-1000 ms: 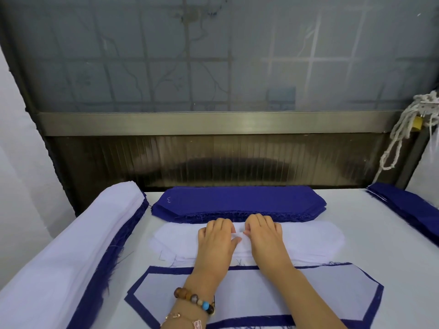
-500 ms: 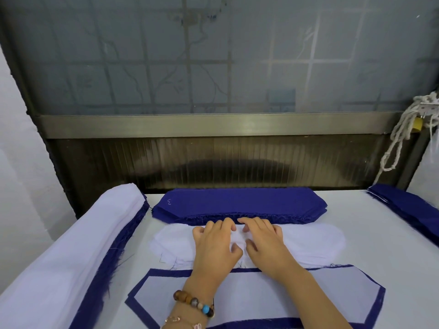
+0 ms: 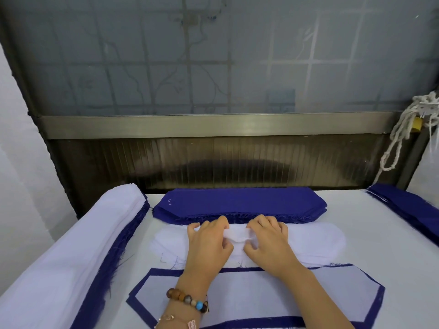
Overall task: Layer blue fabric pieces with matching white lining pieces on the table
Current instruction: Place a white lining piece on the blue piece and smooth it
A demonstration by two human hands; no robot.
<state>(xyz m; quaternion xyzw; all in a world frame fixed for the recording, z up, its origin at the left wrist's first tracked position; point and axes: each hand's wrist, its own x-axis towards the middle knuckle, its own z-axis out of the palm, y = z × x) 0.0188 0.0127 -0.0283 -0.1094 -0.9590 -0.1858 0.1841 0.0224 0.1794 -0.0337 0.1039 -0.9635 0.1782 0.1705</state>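
Left hand (image 3: 209, 243) and right hand (image 3: 268, 241) sit side by side on the middle of the white lining stack (image 3: 313, 238), fingers curled. Each pinches the top lining piece (image 3: 238, 233); a short ridge of it stands up between the two hands. The lining stack lies on the table (image 3: 392, 269), its far edge just beside the frayed near edge of the blue fabric stack (image 3: 242, 201). Just in front of the wrists is a layered piece (image 3: 261, 293): white lining on blue, blue border showing, partly under the forearms, bottom cut off by the frame. Beaded bracelet (image 3: 187, 301) on left wrist. White-and-blue side stack (image 3: 71, 245) at left and blue pile (image 3: 408, 205) at right, both cropped. Hands hide the lining stack's centre; number of sheets pinched can't be told.
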